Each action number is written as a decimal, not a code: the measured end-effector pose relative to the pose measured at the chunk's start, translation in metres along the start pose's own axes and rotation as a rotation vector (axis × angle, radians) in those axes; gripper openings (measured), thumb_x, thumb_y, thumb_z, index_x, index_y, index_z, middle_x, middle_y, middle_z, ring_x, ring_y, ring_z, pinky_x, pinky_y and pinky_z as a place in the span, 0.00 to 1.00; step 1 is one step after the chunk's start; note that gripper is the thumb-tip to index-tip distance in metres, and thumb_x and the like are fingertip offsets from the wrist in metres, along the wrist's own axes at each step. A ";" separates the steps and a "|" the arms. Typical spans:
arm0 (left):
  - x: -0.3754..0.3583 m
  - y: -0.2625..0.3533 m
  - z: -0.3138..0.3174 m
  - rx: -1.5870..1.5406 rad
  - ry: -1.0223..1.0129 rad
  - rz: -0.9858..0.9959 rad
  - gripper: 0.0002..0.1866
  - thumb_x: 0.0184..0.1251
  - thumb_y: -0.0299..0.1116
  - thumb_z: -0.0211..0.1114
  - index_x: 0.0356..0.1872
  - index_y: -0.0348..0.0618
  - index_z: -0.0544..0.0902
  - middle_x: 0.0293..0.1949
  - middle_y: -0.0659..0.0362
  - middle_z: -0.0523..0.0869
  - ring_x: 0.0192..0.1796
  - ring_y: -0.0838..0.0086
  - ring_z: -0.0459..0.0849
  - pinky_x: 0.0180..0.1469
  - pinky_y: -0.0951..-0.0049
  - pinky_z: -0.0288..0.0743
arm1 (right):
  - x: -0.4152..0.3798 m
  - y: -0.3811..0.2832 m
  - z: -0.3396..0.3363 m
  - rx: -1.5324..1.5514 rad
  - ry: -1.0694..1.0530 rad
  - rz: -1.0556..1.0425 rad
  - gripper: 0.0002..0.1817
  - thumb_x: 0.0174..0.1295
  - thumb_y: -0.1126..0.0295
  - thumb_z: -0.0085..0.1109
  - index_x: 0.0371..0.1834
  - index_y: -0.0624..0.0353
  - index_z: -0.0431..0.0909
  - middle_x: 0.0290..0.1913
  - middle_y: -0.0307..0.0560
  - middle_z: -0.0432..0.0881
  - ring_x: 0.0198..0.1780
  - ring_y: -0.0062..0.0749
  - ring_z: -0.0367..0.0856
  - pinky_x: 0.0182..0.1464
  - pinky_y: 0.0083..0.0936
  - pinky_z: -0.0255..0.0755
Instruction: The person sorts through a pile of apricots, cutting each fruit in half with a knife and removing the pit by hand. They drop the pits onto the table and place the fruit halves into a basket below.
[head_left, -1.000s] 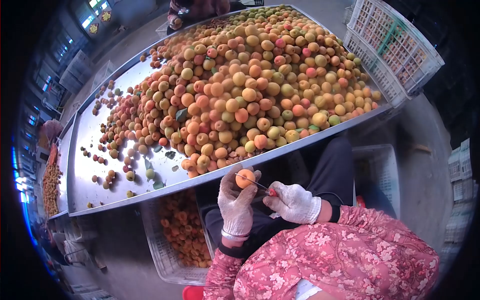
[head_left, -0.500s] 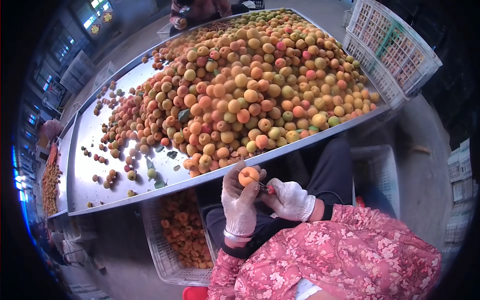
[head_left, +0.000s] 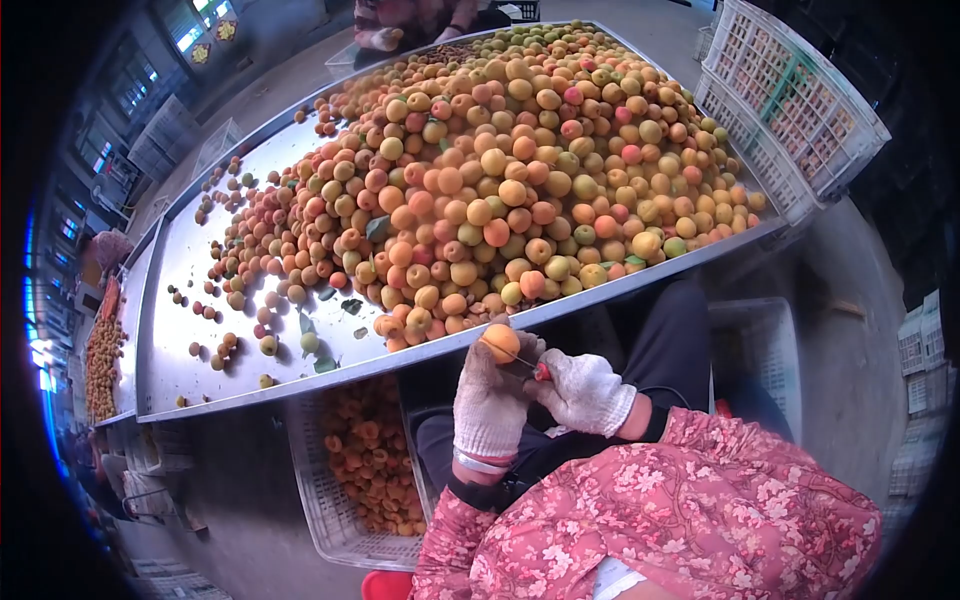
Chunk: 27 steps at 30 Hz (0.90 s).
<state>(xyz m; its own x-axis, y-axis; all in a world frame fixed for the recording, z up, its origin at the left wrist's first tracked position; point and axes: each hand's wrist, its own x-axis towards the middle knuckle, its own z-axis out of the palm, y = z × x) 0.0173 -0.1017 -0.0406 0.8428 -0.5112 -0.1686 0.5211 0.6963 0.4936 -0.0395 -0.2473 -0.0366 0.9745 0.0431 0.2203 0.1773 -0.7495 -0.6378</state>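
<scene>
Gleaming steel table (head_left: 190, 300) under heaped apricots (head_left: 500, 190)

Round orange apricot (head_left: 500, 343), fingertip-held

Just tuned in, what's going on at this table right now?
A person in white gloves is cutting an apricot. The left hand holds it up, and the right hand works a small red-handled knife into it. This happens in front of a metal table heaped with apricots. A crate under the table holds cut fruit. Another person's hands are at the far end.
</scene>
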 end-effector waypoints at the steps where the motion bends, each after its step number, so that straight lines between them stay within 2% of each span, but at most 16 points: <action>1: 0.001 0.002 0.000 0.018 -0.027 -0.005 0.30 0.79 0.54 0.54 0.69 0.41 0.70 0.53 0.50 0.82 0.56 0.61 0.81 0.59 0.56 0.77 | 0.000 0.001 0.000 0.000 -0.001 -0.001 0.17 0.66 0.60 0.65 0.47 0.61 0.75 0.27 0.57 0.82 0.29 0.57 0.84 0.30 0.44 0.78; 4: 0.004 0.004 0.004 -0.012 0.037 -0.017 0.29 0.79 0.54 0.54 0.68 0.43 0.71 0.50 0.49 0.83 0.53 0.59 0.83 0.53 0.57 0.79 | 0.001 0.004 0.003 0.015 0.009 -0.011 0.16 0.66 0.59 0.65 0.44 0.61 0.75 0.26 0.56 0.82 0.28 0.56 0.84 0.29 0.43 0.77; 5: 0.004 0.004 0.003 -0.012 0.038 -0.018 0.29 0.79 0.54 0.54 0.68 0.43 0.71 0.50 0.49 0.83 0.53 0.59 0.83 0.53 0.57 0.79 | 0.001 0.007 0.006 0.019 0.036 -0.019 0.18 0.67 0.58 0.63 0.46 0.62 0.74 0.24 0.55 0.82 0.26 0.54 0.84 0.27 0.43 0.77; 7: 0.005 0.004 0.000 -0.142 0.110 -0.145 0.31 0.77 0.58 0.55 0.67 0.43 0.71 0.46 0.49 0.84 0.52 0.58 0.83 0.53 0.59 0.79 | 0.001 0.010 0.010 0.023 0.064 -0.027 0.20 0.67 0.56 0.62 0.48 0.62 0.74 0.22 0.53 0.82 0.25 0.52 0.84 0.25 0.43 0.76; 11: 0.005 0.001 -0.001 -0.131 0.121 -0.136 0.32 0.75 0.60 0.55 0.63 0.41 0.73 0.45 0.49 0.85 0.51 0.58 0.84 0.52 0.60 0.79 | 0.004 0.005 0.005 0.067 0.050 -0.041 0.19 0.68 0.56 0.61 0.49 0.61 0.74 0.22 0.53 0.82 0.25 0.53 0.84 0.25 0.44 0.76; 14: 0.004 0.001 -0.007 -0.067 0.101 -0.127 0.31 0.75 0.60 0.57 0.59 0.40 0.75 0.46 0.47 0.85 0.51 0.58 0.84 0.53 0.61 0.79 | 0.002 0.011 0.009 0.051 0.046 -0.047 0.19 0.68 0.56 0.61 0.49 0.60 0.74 0.22 0.54 0.82 0.25 0.53 0.84 0.25 0.44 0.76; 16: 0.004 0.001 -0.009 0.176 0.086 -0.043 0.31 0.74 0.60 0.58 0.57 0.39 0.76 0.46 0.46 0.86 0.50 0.59 0.84 0.53 0.63 0.79 | 0.001 0.013 0.011 0.009 0.024 -0.036 0.19 0.69 0.55 0.60 0.49 0.60 0.74 0.22 0.54 0.82 0.25 0.53 0.84 0.26 0.44 0.76; 17: 0.005 0.000 -0.007 0.176 0.085 -0.043 0.31 0.74 0.60 0.58 0.57 0.39 0.76 0.46 0.46 0.86 0.50 0.59 0.84 0.53 0.63 0.79 | 0.001 0.013 0.011 0.025 0.010 -0.022 0.18 0.69 0.55 0.60 0.48 0.60 0.74 0.22 0.54 0.82 0.26 0.53 0.84 0.26 0.45 0.76; 19: 0.006 -0.001 -0.001 -0.045 0.141 -0.105 0.31 0.73 0.60 0.59 0.57 0.39 0.76 0.46 0.46 0.86 0.50 0.60 0.84 0.53 0.63 0.79 | 0.002 0.012 0.013 0.042 -0.003 -0.008 0.18 0.70 0.55 0.59 0.47 0.60 0.74 0.23 0.55 0.82 0.26 0.53 0.84 0.26 0.45 0.76; 22: 0.009 -0.007 -0.015 -0.102 0.111 -0.122 0.31 0.73 0.61 0.59 0.60 0.42 0.77 0.49 0.45 0.86 0.50 0.58 0.84 0.56 0.58 0.79 | 0.003 0.013 0.015 0.162 -0.016 0.000 0.19 0.70 0.54 0.58 0.46 0.61 0.73 0.23 0.55 0.82 0.26 0.54 0.84 0.26 0.45 0.76; 26: 0.009 -0.009 -0.020 -0.194 0.124 -0.127 0.30 0.74 0.59 0.59 0.60 0.42 0.76 0.49 0.47 0.86 0.50 0.59 0.84 0.55 0.58 0.80 | 0.002 0.011 0.010 0.061 -0.046 0.019 0.19 0.70 0.54 0.58 0.48 0.60 0.73 0.24 0.56 0.83 0.27 0.55 0.84 0.27 0.46 0.76; 27: 0.007 -0.007 -0.017 -0.155 0.106 -0.114 0.29 0.75 0.57 0.59 0.61 0.42 0.76 0.48 0.49 0.85 0.50 0.60 0.84 0.52 0.59 0.80 | 0.002 0.011 0.009 0.011 -0.046 0.029 0.19 0.71 0.54 0.58 0.48 0.60 0.74 0.24 0.56 0.83 0.27 0.56 0.85 0.28 0.47 0.76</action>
<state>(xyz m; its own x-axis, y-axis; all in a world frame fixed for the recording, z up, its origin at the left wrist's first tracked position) 0.0222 -0.1016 -0.0601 0.7822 -0.5412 -0.3085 0.6217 0.7102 0.3303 -0.0340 -0.2492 -0.0498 0.9844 0.0519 0.1679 0.1503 -0.7435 -0.6516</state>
